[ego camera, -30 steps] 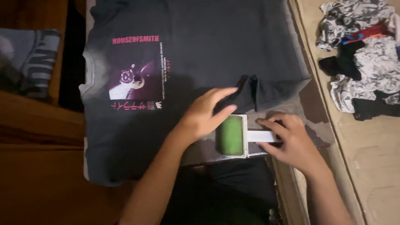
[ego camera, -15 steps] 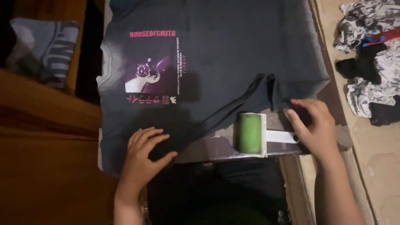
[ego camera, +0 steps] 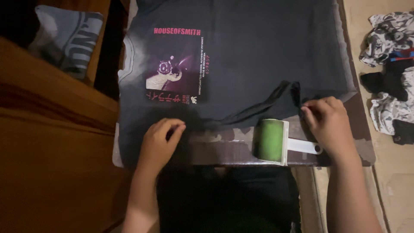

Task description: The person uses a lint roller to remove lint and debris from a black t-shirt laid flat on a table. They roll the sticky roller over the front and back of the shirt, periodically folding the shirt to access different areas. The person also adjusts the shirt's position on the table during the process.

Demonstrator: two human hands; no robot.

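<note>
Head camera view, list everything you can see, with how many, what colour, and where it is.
T-shirt: one, black with a pink and purple print, spread flat on the board.
Board: one, dark patterned, under the shirt.
Lint roller: one, green roll with a white handle, on the board's near edge.
Folded cloth: one, grey, upper left.
Clothes pile: one, black, white and red, on the floor at right.
Hands: left on the shirt's lower edge; right gripping the shirt's hem.
</note>
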